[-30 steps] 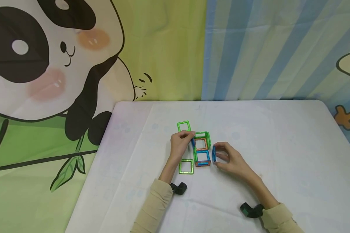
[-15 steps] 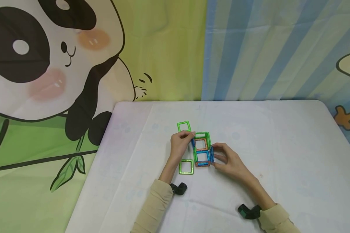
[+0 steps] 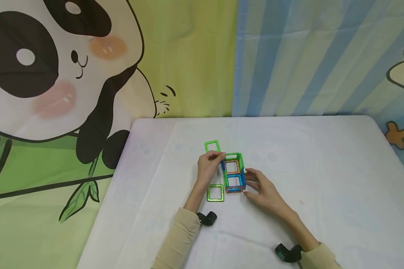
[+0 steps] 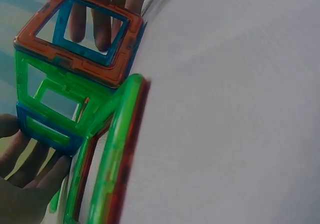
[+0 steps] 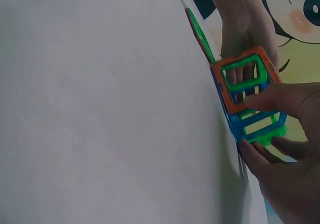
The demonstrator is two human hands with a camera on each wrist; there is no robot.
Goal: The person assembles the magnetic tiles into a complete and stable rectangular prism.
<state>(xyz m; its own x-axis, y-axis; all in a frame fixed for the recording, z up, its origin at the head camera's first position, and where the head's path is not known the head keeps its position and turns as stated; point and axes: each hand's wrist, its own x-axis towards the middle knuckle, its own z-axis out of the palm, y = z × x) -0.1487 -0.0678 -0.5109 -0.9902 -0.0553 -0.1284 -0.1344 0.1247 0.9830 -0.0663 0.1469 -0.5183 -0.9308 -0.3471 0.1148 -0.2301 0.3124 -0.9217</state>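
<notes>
The left hand [image 3: 208, 168] is pinching what looks a light, stiff tile frame [image 3: 233, 174] mid-picture by its rim, likely the best hold, the right hand [image 3: 264, 189] loosely touching it.

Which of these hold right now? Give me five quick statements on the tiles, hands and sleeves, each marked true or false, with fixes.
1. The left hand is at the left side of the tile structure. True.
2. The right hand is raised far above the structure. False: it is down beside the structure's right side.
3. A near green tile and a far green tile lie to the left of the structure. True.
4. The structure's near end is a green tile. False: it is an orange tile.
5. The sleeves are dark blue. False: they are beige.
</notes>
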